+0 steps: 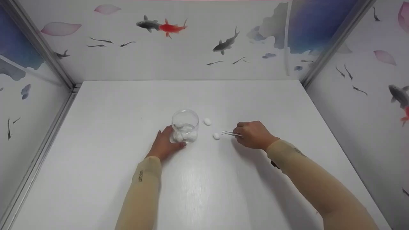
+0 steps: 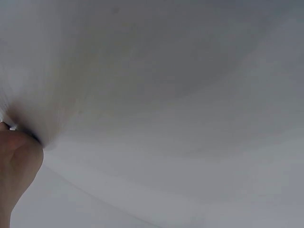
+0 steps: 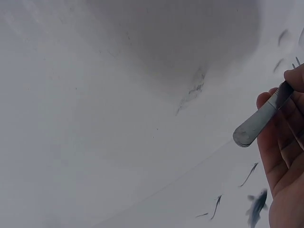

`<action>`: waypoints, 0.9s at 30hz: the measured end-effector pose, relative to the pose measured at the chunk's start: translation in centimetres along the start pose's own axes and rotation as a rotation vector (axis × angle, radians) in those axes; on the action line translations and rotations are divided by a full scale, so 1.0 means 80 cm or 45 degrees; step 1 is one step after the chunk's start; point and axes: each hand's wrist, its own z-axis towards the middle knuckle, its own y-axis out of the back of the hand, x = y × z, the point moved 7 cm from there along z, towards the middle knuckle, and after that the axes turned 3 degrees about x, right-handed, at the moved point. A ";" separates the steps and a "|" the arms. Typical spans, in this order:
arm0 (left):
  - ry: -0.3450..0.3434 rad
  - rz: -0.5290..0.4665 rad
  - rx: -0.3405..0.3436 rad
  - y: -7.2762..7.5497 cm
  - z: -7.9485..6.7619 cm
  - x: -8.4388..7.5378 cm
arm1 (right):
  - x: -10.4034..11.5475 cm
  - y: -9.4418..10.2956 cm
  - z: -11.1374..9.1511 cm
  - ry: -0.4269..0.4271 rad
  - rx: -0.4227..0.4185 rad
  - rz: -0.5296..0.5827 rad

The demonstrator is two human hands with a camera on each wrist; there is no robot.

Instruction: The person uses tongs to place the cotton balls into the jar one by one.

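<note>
A clear plastic or glass cup [image 1: 193,123] stands on the white table, with several white cotton balls [image 1: 179,135] at its bottom. My left hand [image 1: 163,143] grips the cup low on its left side, thumb across the front. To the right of the cup lie two loose cotton balls, a nearer one [image 1: 216,136] and a farther one [image 1: 207,121]. My right hand [image 1: 255,134] pinches metal tweezers [image 1: 229,133], tips pointing left beside the nearer ball with a small gap. In the right wrist view the broad end of the tweezers [image 3: 259,122] sticks out between thumb and fingers.
The white tabletop [image 1: 198,191] runs back to a panel [image 1: 191,64] printed with fish and petals. Similar panels close in the left and right sides. Beige sleeves [image 1: 143,191] cover both forearms. In the left wrist view only part of the hand shows.
</note>
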 end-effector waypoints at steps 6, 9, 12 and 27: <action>-0.013 0.011 -0.007 0.000 0.001 0.000 | 0.004 -0.005 0.005 -0.005 0.018 0.019; -0.012 0.012 -0.009 0.000 0.002 0.001 | 0.007 -0.008 0.007 0.007 0.023 0.023; -0.006 0.013 -0.013 0.000 0.003 0.001 | 0.010 -0.010 0.008 0.024 0.029 0.035; -0.022 0.034 -0.024 0.001 0.001 -0.005 | 0.020 -0.025 0.015 0.034 0.050 0.008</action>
